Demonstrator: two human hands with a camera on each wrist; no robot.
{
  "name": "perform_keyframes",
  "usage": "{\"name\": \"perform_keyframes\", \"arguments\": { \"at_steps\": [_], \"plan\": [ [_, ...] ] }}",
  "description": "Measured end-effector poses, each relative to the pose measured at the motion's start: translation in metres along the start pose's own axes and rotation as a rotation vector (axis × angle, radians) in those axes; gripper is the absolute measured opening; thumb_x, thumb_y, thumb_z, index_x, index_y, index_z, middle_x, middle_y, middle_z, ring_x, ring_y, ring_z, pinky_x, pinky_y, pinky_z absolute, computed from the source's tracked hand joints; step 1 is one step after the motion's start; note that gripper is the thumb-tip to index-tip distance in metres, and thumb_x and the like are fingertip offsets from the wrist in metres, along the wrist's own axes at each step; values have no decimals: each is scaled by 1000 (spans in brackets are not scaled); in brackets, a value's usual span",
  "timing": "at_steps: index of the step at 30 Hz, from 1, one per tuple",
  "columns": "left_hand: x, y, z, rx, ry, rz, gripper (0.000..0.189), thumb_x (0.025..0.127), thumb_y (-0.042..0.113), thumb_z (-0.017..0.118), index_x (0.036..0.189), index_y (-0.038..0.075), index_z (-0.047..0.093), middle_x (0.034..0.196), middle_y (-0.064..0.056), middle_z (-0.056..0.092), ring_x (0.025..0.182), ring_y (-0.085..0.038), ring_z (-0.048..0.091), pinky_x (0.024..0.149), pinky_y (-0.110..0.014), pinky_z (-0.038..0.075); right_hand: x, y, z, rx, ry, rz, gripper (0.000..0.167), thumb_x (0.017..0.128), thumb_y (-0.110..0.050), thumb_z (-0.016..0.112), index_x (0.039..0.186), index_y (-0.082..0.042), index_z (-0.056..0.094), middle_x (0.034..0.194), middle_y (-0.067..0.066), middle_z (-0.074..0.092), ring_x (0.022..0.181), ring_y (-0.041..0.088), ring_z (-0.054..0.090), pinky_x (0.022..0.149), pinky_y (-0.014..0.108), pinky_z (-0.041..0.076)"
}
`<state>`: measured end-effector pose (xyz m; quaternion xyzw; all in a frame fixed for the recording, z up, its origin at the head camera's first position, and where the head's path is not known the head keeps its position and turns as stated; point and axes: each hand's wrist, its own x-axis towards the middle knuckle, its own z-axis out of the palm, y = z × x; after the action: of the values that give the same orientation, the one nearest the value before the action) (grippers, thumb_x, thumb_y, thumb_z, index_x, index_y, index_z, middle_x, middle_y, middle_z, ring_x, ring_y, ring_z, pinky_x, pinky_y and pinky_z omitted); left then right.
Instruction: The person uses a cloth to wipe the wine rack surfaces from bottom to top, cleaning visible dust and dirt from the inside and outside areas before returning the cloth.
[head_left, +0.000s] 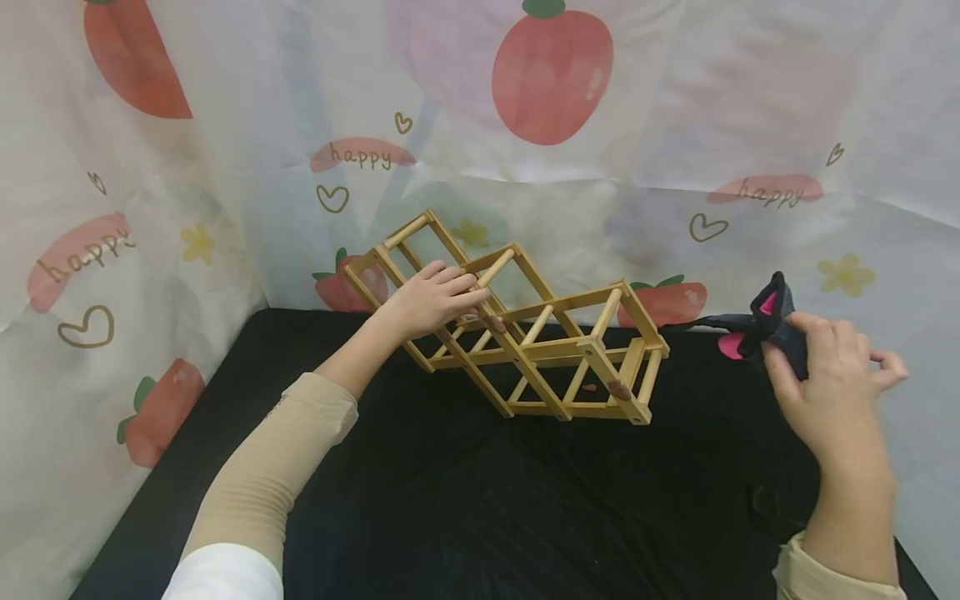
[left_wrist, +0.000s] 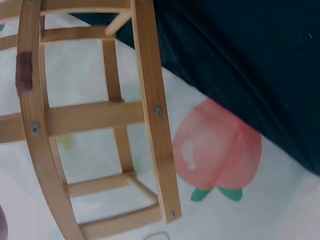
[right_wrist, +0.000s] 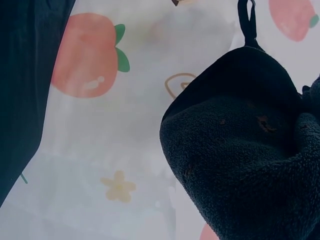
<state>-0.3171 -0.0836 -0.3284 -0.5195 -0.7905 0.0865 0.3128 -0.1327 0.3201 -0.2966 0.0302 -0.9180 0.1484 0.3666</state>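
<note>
A wooden lattice rack (head_left: 536, 354) stands tilted near the back of the black-covered table. My left hand (head_left: 427, 304) holds it at the upper left, fingers laid over a top bar; the thumb is hidden. Its slats (left_wrist: 155, 100) and round rods fill the left side of the left wrist view. To the right of the rack, my right hand (head_left: 832, 375) pinches a dark blue hand towel (head_left: 791, 343) between thumb and fingers. Pink patches show on the towel, and a thin strip of it points toward the rack. Its fuzzy face and hanging loop (right_wrist: 246, 22) appear in the right wrist view.
The black cloth (head_left: 480, 517) covers the tabletop. Behind and to the left hangs a pale curtain (head_left: 247, 208) printed with fruit, hearts and flowers. A brownish mark (head_left: 618, 389) is on the rack's front right slat.
</note>
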Motion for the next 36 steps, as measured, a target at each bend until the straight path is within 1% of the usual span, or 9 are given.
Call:
{"name": "perform_keyframes", "arguments": {
  "at_steps": [2,5,9,12,15,18,23,29,36],
  "plan": [
    [0,2,4,0,18,-20,45,82,25,68,123,20,49,109,0,51,97,-19,45,84,-35,31,0,0,1,2,3,-4,30,90,-11,49,113,7,41,102,34,38,95,53,31,88,62,2],
    [2,5,7,7,30,-58,42,82,22,67,120,21,48,104,0,50,92,-18,44,83,-36,30,-1,1,1,12,14,-11,30,90,-13,49,112,7,42,102,34,38,95,53,31,88,61,2],
    [4,9,8,-2,40,-109,26,92,21,54,118,21,50,101,1,50,87,-17,44,83,-35,30,-1,1,1,21,32,-22,32,90,-17,48,111,6,42,101,34,39,94,53,31,88,61,2],
    [6,14,8,-24,66,-120,24,94,27,49,117,20,52,98,1,51,82,-18,43,82,-34,31,-1,1,1,21,27,-19,32,89,-15,49,112,6,42,101,34,39,95,53,31,88,61,2],
    [8,22,8,-45,116,-120,25,93,32,48,114,19,55,95,0,50,79,-18,41,81,-34,32,-2,1,2,18,22,-18,31,89,-14,49,112,6,42,102,34,38,95,52,31,88,61,2],
    [10,31,6,-44,162,-124,25,93,31,49,113,18,56,92,0,50,77,-18,40,80,-34,34,-2,2,3,23,28,-28,33,91,-19,47,112,6,42,101,34,38,95,52,31,88,61,2],
    [13,43,4,-15,180,-169,27,93,32,50,114,17,57,88,-1,49,73,-18,38,74,-33,32,-3,2,4,33,37,-37,34,91,-22,47,111,5,42,101,34,39,94,52,31,87,61,2],
    [15,57,1,29,196,-214,27,94,31,46,115,16,54,88,-1,47,73,-18,36,72,-32,29,-5,1,5,28,22,-26,34,93,-23,45,112,4,41,100,33,38,94,52,31,87,61,2],
    [19,72,-5,85,239,-252,21,96,31,41,106,16,52,82,-2,44,68,-18,32,69,-31,29,-6,1,6,40,36,-29,35,92,-23,45,113,5,41,100,34,38,93,52,31,86,61,2]
  ]
}}
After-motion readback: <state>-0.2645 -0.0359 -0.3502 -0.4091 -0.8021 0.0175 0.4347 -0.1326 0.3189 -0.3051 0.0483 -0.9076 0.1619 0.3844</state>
